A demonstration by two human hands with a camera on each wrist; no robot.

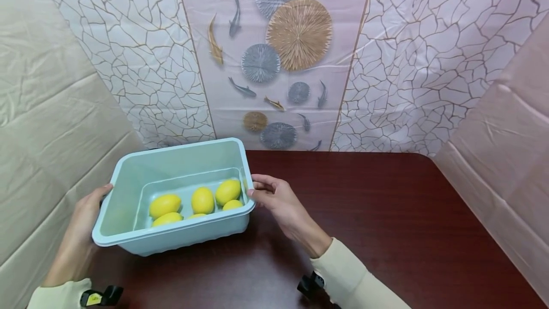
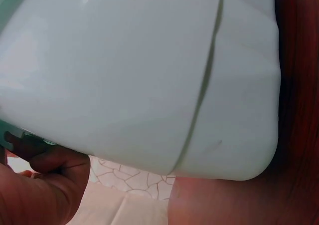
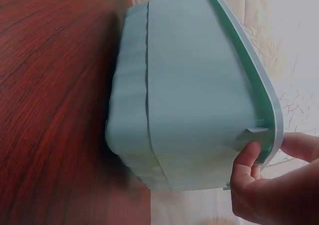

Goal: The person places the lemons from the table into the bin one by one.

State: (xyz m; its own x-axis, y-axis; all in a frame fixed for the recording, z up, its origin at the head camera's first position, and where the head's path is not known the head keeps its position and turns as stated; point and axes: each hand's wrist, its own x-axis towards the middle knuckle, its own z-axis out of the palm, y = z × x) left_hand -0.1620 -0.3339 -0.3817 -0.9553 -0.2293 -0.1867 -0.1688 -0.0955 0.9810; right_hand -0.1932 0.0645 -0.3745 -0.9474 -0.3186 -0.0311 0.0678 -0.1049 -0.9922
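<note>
In the head view, a pale blue-green plastic bin [image 1: 188, 238] stands at an angle over the left half of the table, its mouth facing up. Several yellow lemons [image 1: 202, 200] lie inside, most of them toward the near side and the right end. My left hand [image 1: 81, 225] grips the rim at the left end, thumb on top. At the opposite end my right hand [image 1: 280, 206] holds the rim near the front corner. The right wrist view shows its fingers [image 3: 244, 165] curled under the lip, with the bin's bottom close over the tabletop.
The dark red-brown wooden table [image 1: 364, 213] extends to the right of the bin. A patterned cloth [image 1: 266, 99] hangs along the back edge. Beige fabric walls [image 1: 506, 132] close in both sides. Black wrist cameras [image 1: 310, 284] sit at both cuffs.
</note>
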